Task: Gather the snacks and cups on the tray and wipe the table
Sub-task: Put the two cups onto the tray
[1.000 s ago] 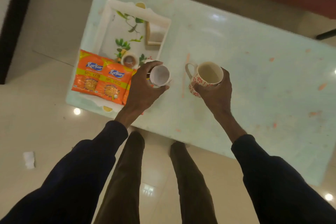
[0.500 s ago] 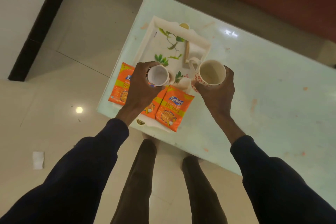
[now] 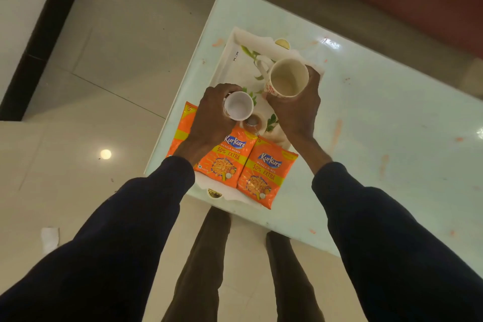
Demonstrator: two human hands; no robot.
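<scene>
mug [image 3: 286, 78] held over tray [image 3: 243, 60] | paper cup [image 3: 239, 105] held | snack packets [image 3: 264, 172] on tray

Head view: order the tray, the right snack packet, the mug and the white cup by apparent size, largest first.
1. tray
2. right snack packet
3. mug
4. white cup
Held mug and cup may be nearer the camera, so look enlarged.

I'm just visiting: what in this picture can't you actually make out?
Head view only:
- Third snack packet: mostly hidden under the left hand and sleeve.
- Small cup on the tray: half covered by the white cup that hand grips.
- Mug: its pattern is mostly behind the right hand.
- White scrap on the floor: too small to identify.
- Table: cut off at the right edge.
</scene>
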